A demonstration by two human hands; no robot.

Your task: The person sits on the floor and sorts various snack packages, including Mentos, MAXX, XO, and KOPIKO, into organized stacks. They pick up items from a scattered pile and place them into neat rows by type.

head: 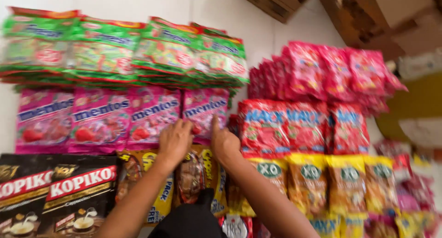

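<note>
Now both hands lie flat on the rows of candy bags, fingers pointing away from the person. The left hand [175, 141] has its fingers [182, 126] a little spread and extended, pressing on the lower edge of a pink bag [154, 114]; they are not closed around anything. The right hand [224, 143] is just beside it, with one finger stretched up onto the last pink bag [205, 107] of that row and the other fingers loosely curled; the picture is blurred, so I cannot tell if they pinch the bag's edge.

Both pink bags lie directly ahead of the fingertips, with their long side going up and away from the person, and they overlap like roof tiles. Each hand is equally near to its own bag.

Under the palms lie yellow-brown bags [198, 173]. Farther out, green bags [165, 49] make the top row, black coffee-candy bags [78, 192] lie at the lower left, and red bags [294, 125] and yellow bags [322, 178] fill the right side. Cardboard boxes [276, 1] stand at the top.
</note>
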